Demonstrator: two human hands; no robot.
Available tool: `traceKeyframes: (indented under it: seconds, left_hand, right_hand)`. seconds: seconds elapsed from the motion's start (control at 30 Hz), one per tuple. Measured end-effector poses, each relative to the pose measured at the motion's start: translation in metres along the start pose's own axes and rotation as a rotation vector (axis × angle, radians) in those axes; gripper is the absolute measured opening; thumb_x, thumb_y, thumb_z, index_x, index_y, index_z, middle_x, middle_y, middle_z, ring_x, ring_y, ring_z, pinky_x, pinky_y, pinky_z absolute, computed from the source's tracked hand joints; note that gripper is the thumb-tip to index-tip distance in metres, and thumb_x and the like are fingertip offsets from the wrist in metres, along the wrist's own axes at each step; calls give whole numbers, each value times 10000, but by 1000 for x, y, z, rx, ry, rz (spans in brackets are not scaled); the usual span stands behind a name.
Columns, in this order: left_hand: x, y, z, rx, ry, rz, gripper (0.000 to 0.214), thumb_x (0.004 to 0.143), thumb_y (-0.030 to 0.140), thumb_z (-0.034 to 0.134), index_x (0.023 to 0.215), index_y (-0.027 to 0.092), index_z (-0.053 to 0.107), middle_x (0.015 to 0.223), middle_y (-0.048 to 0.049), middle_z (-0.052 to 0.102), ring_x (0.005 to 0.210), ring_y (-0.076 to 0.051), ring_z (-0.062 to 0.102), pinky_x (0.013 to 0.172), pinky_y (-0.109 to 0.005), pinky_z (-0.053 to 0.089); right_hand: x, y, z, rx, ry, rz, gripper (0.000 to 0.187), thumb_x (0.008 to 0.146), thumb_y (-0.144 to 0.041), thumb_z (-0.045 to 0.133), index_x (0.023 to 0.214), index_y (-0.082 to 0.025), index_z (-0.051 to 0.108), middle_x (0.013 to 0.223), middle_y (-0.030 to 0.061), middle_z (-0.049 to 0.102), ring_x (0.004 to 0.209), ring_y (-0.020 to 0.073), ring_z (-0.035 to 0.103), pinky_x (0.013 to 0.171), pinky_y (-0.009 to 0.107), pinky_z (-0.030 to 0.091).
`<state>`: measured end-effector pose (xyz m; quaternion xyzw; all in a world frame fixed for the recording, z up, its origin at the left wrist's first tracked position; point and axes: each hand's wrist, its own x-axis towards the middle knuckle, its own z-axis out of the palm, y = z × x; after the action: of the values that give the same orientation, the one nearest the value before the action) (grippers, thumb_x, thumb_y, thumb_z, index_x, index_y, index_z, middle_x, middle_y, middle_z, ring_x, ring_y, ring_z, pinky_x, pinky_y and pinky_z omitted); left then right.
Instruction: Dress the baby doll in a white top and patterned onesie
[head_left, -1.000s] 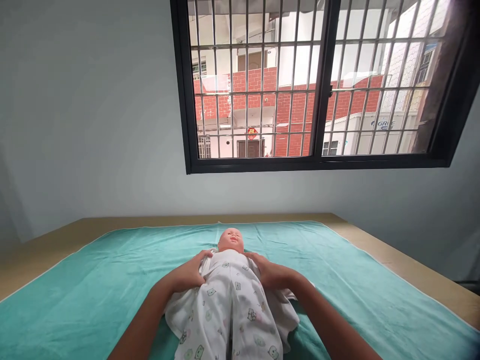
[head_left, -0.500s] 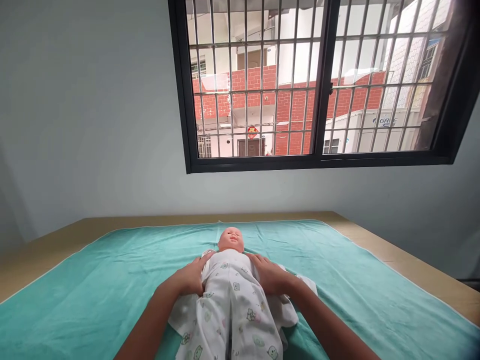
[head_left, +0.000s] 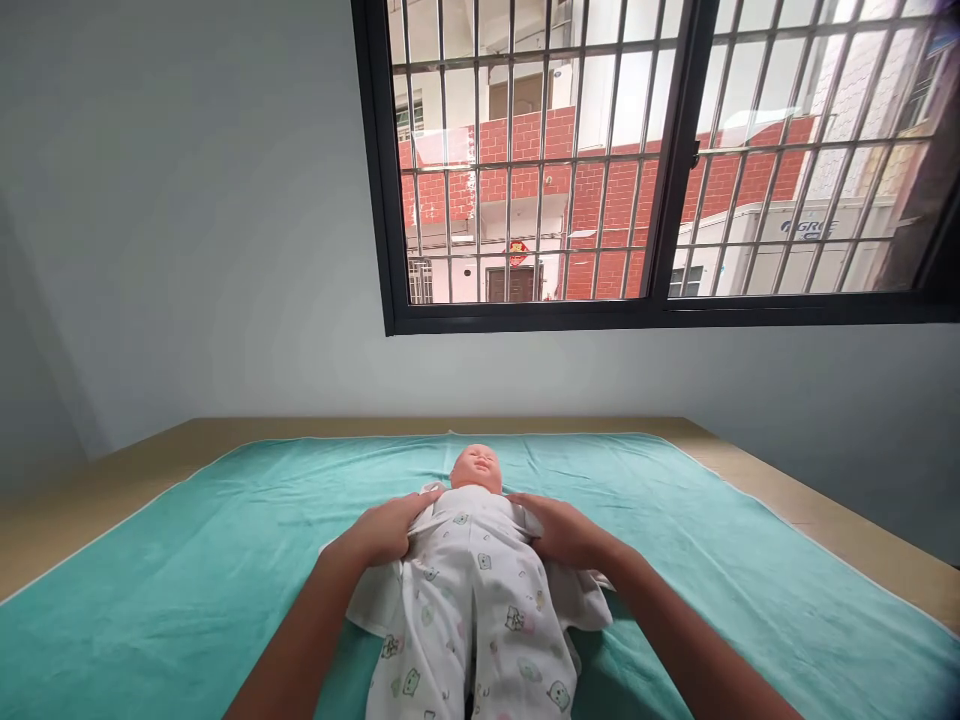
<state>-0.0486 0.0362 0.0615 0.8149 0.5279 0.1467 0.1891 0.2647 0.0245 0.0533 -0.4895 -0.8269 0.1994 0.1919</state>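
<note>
Evenly placed, a person's left hand (head_left: 386,528) and right hand (head_left: 559,530) rest apart on opposite sides of a baby doll (head_left: 477,470), which lies on its back near the middle of a teal sheet (head_left: 187,560). White trousers (head_left: 484,590) printed with small animals cover its body nearly to the neck, the fingers reaching over the cloth beside the shoulders; how firmly either hand grips, or whether it pinches cloth or doll, cannot be told. The matched hold seems meant to keep the doll centred and the fabric level on both sides, while the head pointing away and the trouser legs running toward the person appear to put the upper edge within easy reach of both arms. Loose white cloth (head_left: 375,597) spreads from beneath on either side, lightly creased. The sheet, rippled in places, probably serves as a soft layer over the pale wooden table (head_left: 825,522), whose bare margin shows along the back and both sides. Beyond stands a plain grey wall (head_left: 187,250) with a black-framed window (head_left: 679,160) crossed by metal bars (head_left: 525,162); outside are red brickwork (head_left: 559,135), a small red sign (head_left: 517,252) above a dark door and a white box bearing blue lettering.
</note>
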Motion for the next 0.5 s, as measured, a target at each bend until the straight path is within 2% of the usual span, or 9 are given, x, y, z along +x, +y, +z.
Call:
traceKeyframes:
  seconds: [0.1, 0.17, 0.23, 0.3, 0.33, 0.43, 0.5]
  left_hand:
    - [-1, 10, -3, 195, 95, -28, 688, 617, 67, 524, 1247, 333, 597, 1252, -55, 621, 1111, -296, 565, 819, -342, 440]
    - [-4, 21, 0, 300, 165, -78, 432, 681, 94, 492, 1051, 261, 640, 1098, -77, 653, 965, -263, 603, 716, -309, 415]
    - [-9, 29, 8, 321, 203, -137, 287, 744, 87, 422, 916, 220, 610, 972, -89, 669, 844, -250, 623, 660, -308, 385]
    - [-15, 32, 22, 303, 225, -202, 262, 784, 88, 376, 897, 203, 582, 894, -107, 681, 786, -265, 631, 641, -321, 368]
    - [-17, 32, 29, 269, 243, -239, 246, 799, 99, 371, 897, 197, 575, 875, -118, 685, 788, -278, 634, 645, -327, 366]
    - [-22, 25, 46, 78, 280, -320, 186, 835, 156, 396, 852, 189, 578, 873, -132, 699, 836, -283, 637, 690, -327, 377]
    - [-22, 22, 51, -22, 274, -325, 211, 849, 168, 386, 789, 192, 587, 884, -113, 709, 849, -253, 639, 713, -305, 393]
  right_hand:
    - [0, -4, 4, -66, 23, 2, 577, 748, -199, 559, 1306, -343, 533, 1243, 4, 643, 1035, 259, 598, 853, 361, 442]
    - [-3, -9, 12, -199, 137, -5, 493, 790, -226, 564, 1278, -290, 552, 1314, 48, 592, 1127, 285, 543, 953, 416, 395]
    - [-12, -17, 22, -377, 310, -8, 384, 827, -202, 544, 1207, -237, 585, 1364, 101, 532, 1206, 315, 466, 1007, 463, 338]
    - [-22, -26, 33, -504, 399, -18, 274, 850, -139, 496, 1089, -201, 613, 1299, 141, 549, 1148, 318, 481, 947, 449, 368]
    - [-27, -29, 39, -523, 392, -11, 243, 853, -109, 466, 1024, -191, 618, 1213, 150, 582, 1067, 305, 519, 879, 423, 399]
    - [-35, -35, 52, -382, 311, 77, 237, 856, -78, 398, 912, -198, 595, 969, 115, 628, 819, 246, 571, 719, 360, 420]
    - [-35, -32, 58, -182, 298, 136, 208, 865, -134, 412, 919, -220, 593, 928, 93, 646, 788, 235, 579, 705, 344, 423]
